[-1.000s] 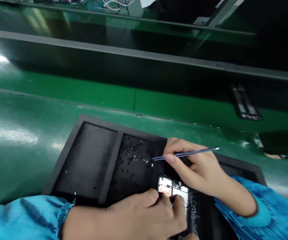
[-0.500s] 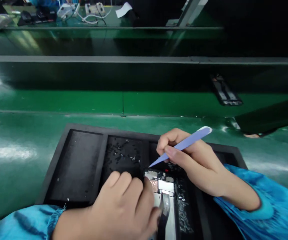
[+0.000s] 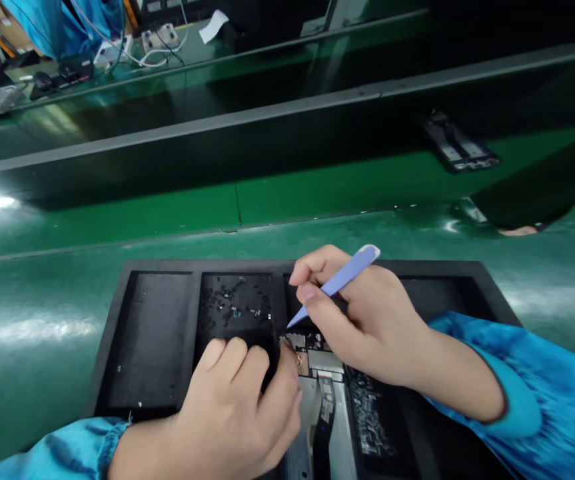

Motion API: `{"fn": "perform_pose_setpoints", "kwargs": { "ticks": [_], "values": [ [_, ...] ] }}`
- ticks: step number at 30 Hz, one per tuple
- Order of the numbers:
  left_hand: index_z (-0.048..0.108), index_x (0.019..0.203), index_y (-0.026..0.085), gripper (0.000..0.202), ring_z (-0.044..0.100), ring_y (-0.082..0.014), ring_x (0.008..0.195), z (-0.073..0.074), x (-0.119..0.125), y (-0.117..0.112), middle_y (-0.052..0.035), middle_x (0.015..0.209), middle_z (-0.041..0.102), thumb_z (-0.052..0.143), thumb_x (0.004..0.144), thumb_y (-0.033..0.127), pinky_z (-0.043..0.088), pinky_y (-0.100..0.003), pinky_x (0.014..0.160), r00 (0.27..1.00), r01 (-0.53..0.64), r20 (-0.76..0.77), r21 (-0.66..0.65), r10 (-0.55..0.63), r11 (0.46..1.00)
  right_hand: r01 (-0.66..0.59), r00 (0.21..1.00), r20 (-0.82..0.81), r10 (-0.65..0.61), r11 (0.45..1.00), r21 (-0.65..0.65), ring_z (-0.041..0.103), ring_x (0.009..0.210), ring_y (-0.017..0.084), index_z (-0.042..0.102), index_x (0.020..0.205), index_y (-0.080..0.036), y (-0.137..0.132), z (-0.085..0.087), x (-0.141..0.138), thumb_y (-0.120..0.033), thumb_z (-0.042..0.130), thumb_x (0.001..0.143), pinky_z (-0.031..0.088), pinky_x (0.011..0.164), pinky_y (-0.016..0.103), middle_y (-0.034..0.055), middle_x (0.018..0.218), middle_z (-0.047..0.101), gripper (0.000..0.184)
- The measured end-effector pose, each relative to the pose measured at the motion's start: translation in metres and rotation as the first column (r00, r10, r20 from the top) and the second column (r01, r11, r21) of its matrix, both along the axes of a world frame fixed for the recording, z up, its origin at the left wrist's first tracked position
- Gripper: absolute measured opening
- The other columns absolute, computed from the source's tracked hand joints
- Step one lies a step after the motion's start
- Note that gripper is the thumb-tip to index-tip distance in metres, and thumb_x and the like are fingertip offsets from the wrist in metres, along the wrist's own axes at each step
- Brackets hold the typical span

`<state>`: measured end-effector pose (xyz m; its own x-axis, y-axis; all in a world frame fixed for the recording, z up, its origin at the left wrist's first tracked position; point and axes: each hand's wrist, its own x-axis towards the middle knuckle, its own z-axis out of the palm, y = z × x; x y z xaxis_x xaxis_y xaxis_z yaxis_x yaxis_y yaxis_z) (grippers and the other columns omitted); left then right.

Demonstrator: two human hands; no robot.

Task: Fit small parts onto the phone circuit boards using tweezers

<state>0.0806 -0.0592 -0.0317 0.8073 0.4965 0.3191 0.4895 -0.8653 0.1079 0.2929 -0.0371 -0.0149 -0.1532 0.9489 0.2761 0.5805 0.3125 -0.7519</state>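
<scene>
In the lower middle lies an opened phone (image 3: pixel 326 361) with its circuit board, a silver plate and a dark flex cable showing. My left hand (image 3: pixel 240 403) is curled around its left side, thumb and index finger at the top left corner. Pinched in my right hand (image 3: pixel 367 320) are purple tweezers (image 3: pixel 350 272), slanted down to the left. Their tip sits at the top left corner of the phone, close to my left index fingertip. Whether the tip touches a part there is too small to tell. My left hand hides part of the phone's left edge.
Beneath the phone is a black compartment tray (image 3: pixel 160 265); several tiny parts (image 3: pixel 240 310) and clear bits (image 3: pixel 370 417) lie in it. Another opened phone (image 3: pixel 462 147) rests on the green bench beyond. Power strips (image 3: pixel 160 39) and cables stand at the far left.
The view has tilted and shifted. My right hand and the tweezers have moved slightly left, the tip staying near the phone's top corner. My left hand keeps its hold.
</scene>
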Motion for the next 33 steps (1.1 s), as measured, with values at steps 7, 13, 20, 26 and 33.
{"fn": "perform_pose_setpoints", "kwargs": {
  "ticks": [7, 13, 20, 26, 33],
  "values": [
    [0.071, 0.124, 0.008, 0.036, 0.043, -0.0235, 0.069, 0.0038, 0.0005, 0.001, -0.0053, 0.075, 0.055, 0.053, 0.1, 0.029, 0.025, -0.039, 0.064, 1.0, 0.005, 0.0, 0.01, -0.005, 1.0, -0.019, 1.0, -0.016, 0.018, 1.0, -0.008, 0.044, 0.042, 0.01, 0.052, 0.091, -0.021, 0.0029, 0.0016, 0.0014, -0.013, 0.043, 0.094, 0.036, 0.045, 0.026, -0.0075, 0.056, 0.048, 0.012],
    [0.069, 0.128, 0.009, 0.039, 0.044, -0.0238, 0.069, 0.0, 0.0003, 0.0003, -0.0057, 0.078, 0.056, 0.054, 0.099, 0.03, 0.027, -0.039, 0.064, 1.0, -0.001, -0.029, -0.008, 0.001, 1.0, -0.028, 1.0, -0.012, 0.028, 0.999, -0.022, 0.045, 0.044, 0.01, 0.054, 0.092, -0.021, 0.0023, 0.0001, 0.0029, -0.014, 0.043, 0.095, 0.037, 0.047, 0.026, -0.0065, 0.06, 0.051, 0.014],
    [0.069, 0.125, 0.008, 0.037, 0.044, -0.0238, 0.068, 0.0013, 0.0009, 0.0005, -0.0059, 0.076, 0.057, 0.053, 0.099, 0.029, 0.027, -0.039, 0.063, 1.0, 0.01, -0.011, -0.006, -0.01, 1.0, -0.049, 0.999, -0.01, 0.049, 0.999, -0.002, 0.049, 0.05, 0.01, 0.055, 0.089, -0.02, 0.0046, 0.0014, 0.0044, -0.012, 0.044, 0.095, 0.038, 0.05, 0.026, -0.0057, 0.063, 0.053, 0.015],
    [0.067, 0.128, 0.007, 0.038, 0.046, -0.0236, 0.068, 0.0023, 0.0004, 0.0009, -0.0065, 0.079, 0.059, 0.051, 0.1, 0.029, 0.029, -0.039, 0.063, 1.0, 0.005, -0.028, -0.021, -0.005, 1.0, -0.057, 0.998, -0.037, 0.057, 0.998, 0.001, 0.048, 0.051, 0.01, 0.055, 0.092, -0.021, 0.0025, -0.0018, 0.0054, -0.012, 0.044, 0.096, 0.037, 0.051, 0.027, -0.006, 0.064, 0.052, 0.015],
    [0.06, 0.134, 0.002, 0.042, 0.051, -0.0221, 0.068, -0.0008, 0.0001, -0.0013, -0.0075, 0.084, 0.065, 0.048, 0.102, 0.026, 0.036, -0.039, 0.063, 0.999, 0.023, -0.034, -0.079, -0.026, 0.997, -0.03, 0.998, -0.052, 0.031, 0.999, 0.011, 0.044, 0.047, 0.009, 0.055, 0.09, -0.021, 0.0036, -0.0022, 0.0047, -0.013, 0.045, 0.097, 0.036, 0.048, 0.026, -0.0079, 0.059, 0.048, 0.014]
  ]
}}
